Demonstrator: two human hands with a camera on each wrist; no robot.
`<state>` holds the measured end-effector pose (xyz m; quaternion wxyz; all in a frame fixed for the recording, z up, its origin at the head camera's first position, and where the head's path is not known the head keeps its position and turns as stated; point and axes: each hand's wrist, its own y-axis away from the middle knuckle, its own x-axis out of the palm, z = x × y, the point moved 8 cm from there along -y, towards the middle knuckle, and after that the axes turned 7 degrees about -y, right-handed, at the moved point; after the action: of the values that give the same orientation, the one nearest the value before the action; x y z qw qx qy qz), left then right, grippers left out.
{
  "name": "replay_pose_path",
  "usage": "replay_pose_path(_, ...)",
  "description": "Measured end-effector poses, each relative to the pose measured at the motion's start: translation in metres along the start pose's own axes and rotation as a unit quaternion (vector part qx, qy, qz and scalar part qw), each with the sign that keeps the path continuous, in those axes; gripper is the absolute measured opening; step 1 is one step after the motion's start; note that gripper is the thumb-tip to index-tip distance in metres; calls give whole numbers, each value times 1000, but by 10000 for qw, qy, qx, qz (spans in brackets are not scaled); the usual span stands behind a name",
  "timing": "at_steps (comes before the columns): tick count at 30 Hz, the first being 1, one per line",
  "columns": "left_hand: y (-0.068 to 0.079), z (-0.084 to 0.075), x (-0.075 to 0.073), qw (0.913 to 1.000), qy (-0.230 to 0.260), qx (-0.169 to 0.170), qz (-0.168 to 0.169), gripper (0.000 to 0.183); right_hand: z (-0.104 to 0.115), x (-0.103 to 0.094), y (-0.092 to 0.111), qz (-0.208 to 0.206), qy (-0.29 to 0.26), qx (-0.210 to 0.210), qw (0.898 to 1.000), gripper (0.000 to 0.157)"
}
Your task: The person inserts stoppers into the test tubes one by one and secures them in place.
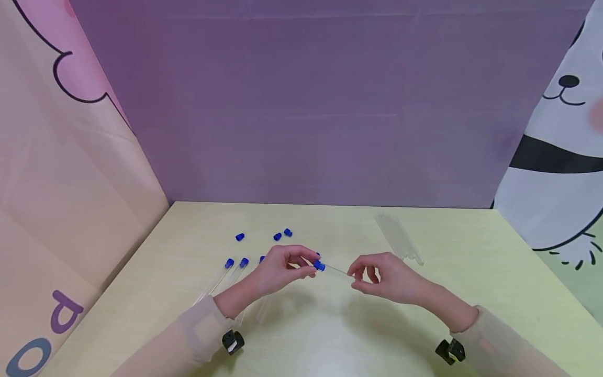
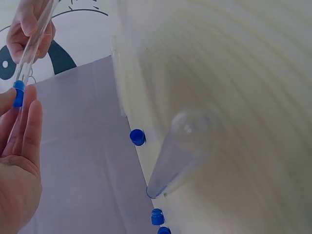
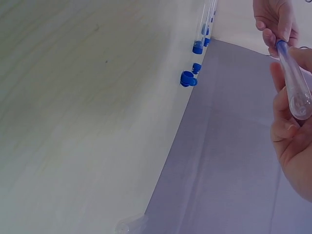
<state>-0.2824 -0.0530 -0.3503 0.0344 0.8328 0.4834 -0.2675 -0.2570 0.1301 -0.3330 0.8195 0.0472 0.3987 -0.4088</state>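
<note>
The tabletop [image 1: 490,272] is stretching past both hands to its edges. Capped tubes [image 1: 229,263] are lying left; the left hand [image 1: 286,268] is pinching the blue cap [image 1: 319,265] of a raised clear tube [image 3: 295,80], the right hand [image 1: 391,277] is gripping its other end, and loose tubes [image 1: 398,236] are lying beyond.

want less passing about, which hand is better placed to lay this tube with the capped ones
Probably the left hand: it pinches the blue cap on the tube, and the capped tubes lie nearest it. The right hand holds the tube too, but farther from them.
</note>
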Motion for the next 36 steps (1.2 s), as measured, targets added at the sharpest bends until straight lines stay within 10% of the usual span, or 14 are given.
replay_pose_path(36, 22, 33, -38, 9919, -1266, -20, -56, 23, -30, 9, 15, -13, 88, 299, 9995, 22)
